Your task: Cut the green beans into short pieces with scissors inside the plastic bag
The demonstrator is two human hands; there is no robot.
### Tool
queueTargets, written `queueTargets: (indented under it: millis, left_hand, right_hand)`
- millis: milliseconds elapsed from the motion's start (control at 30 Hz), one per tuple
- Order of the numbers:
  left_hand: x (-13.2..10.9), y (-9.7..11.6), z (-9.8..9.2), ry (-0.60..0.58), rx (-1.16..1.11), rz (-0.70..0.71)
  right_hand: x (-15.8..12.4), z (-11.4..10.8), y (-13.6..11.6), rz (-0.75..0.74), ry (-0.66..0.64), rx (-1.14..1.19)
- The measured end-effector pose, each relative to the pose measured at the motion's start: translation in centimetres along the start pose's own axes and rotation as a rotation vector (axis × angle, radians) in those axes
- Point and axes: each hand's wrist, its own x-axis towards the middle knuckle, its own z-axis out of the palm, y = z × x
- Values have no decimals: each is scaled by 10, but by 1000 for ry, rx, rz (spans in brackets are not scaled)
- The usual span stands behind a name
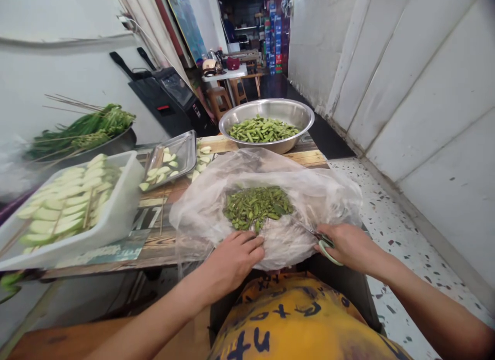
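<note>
A clear plastic bag [328, 195] lies spread wide on the table in front of me, with a heap of small green pods and bits [257, 205] inside; they look like edamame. My left hand [237, 254] is at the bag's near edge, just below the heap, its fingers curled together. Whatever those fingers hold is hidden. In my right hand [346, 246], at the bag's right side, is a pair of scissors [328, 251] with pale green handles, its blades pointing left over the plastic. Behind the bag stands a wide steel bowl [305, 124] of green edamame pods.
On the left, a white tub [131, 190] holds skewered pale green slices. A metal tray [189, 153] with cut pieces and a bowl of leafy greens [112, 125] stand behind it. A white wall [425, 92] runs along the right, beyond the speckled floor [390, 246].
</note>
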Motion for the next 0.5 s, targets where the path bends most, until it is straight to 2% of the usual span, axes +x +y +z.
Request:
queueTargets:
  millis: [100,167,233,367,433,500]
  left_hand:
    - [8,3,-17,9,-132,-17]
    - [19,-2,-18,70,-154,-65]
    - [37,-10,-10,122,-114,-110]
    - [74,-25,13,87,-40,-243]
    - [85,-29,16,57,-13,-329]
    - [90,-30,12,37,-32,-351]
  right_hand:
    - [-6,-3,4,5,-27,7]
    - [-8,-5,4,24,-41,4]
    - [-9,-6,4,40,-45,-6]
    - [-8,-5,2,39,-36,-17]
    - [-9,-3,3,37,-30,-4]
    - [-14,-4,4,41,3,31]
